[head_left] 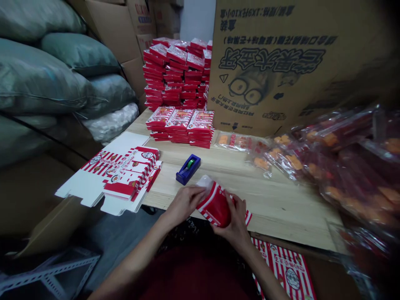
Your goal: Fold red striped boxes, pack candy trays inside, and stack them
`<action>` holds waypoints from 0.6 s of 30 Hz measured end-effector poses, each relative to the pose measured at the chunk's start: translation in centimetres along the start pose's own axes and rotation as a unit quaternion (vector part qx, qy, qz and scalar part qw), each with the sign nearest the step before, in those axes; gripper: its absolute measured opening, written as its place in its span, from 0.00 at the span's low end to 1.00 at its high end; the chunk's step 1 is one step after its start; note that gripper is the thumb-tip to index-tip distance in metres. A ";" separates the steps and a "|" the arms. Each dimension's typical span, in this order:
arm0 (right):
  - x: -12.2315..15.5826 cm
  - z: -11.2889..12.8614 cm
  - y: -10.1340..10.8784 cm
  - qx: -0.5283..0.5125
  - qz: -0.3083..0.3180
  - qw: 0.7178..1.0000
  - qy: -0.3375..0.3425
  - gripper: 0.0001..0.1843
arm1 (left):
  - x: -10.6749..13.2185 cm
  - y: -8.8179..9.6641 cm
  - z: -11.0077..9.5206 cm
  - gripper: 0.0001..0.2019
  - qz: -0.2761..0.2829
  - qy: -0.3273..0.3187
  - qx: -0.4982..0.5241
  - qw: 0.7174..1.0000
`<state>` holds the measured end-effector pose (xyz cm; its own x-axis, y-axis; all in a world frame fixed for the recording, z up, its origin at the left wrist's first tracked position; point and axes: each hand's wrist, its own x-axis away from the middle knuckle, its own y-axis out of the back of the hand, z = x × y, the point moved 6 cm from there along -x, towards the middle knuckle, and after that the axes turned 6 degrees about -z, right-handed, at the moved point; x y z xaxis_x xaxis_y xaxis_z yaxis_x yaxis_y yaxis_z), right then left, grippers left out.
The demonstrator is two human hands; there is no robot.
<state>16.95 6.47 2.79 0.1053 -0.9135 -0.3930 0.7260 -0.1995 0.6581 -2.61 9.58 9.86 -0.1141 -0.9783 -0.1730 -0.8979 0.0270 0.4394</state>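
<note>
A red-and-white striped paper box (pixel 216 205) is held at the table's front edge between my two hands. Clear plastic (pixel 205 181) shows at the box's far left end. My left hand (pixel 186 203) is closed at that end, its fingertips against the plastic and the box edge. Around the box's right side wraps my right hand (pixel 233 218), thumb below and fingers on top. A blue tape dispenser (pixel 188 169) with a green roll lies just beyond my left hand. How far the plastic reaches into the box is hidden.
Flat printed cartons (pixel 125 175) lie on the left. Filled red boxes (pixel 181 125) are stacked behind, with a taller pile (pixel 178 71) farther back. A big cardboard carton (pixel 265 75) stands at the back right. Clear candy packs (pixel 343 166) heap on the right. More striped cartons (pixel 284 266) lie below the table edge.
</note>
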 end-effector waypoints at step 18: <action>0.6 -1.2 4.8 -0.345 -0.097 0.855 -0.376 0.33 | 1.8 -3.6 0.0 0.22 0.118 0.084 0.228 0.963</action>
<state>21.31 5.41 4.91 -0.3394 -0.9089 0.2424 0.9358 -0.3523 -0.0106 0.41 7.75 7.96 -0.3018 -0.9522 0.0467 -0.9531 0.3025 0.0102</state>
